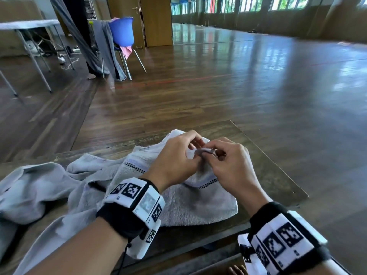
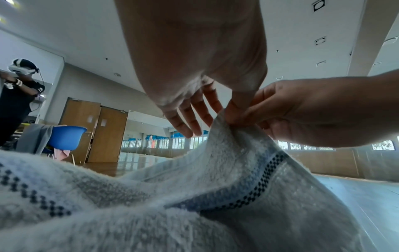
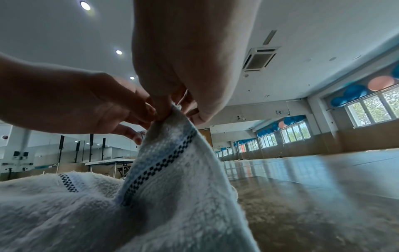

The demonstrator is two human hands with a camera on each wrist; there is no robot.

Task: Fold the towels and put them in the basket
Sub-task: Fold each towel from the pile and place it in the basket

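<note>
A white towel [image 1: 190,203] with a blue, dark-checked band lies on the wooden table [image 1: 274,175]. One of its corners is lifted into a peak above the table. My left hand [image 1: 191,153] and right hand [image 1: 210,154] meet at that peak, and both pinch the corner between thumb and fingers. In the left wrist view the towel [image 2: 226,187] rises to my left hand [image 2: 235,109], with the right hand [image 2: 313,110] beside it. In the right wrist view my right hand [image 3: 170,105] pinches the towel [image 3: 172,187] tip. The blue basket [image 1: 121,30] stands far off on a chair.
More crumpled grey towels [image 1: 39,187] lie on the table's left side. The table's right edge and far corner are near the hands. A white folding table [image 1: 29,24] and a person [image 2: 17,95] stand at the far left. Wooden floor stretches beyond.
</note>
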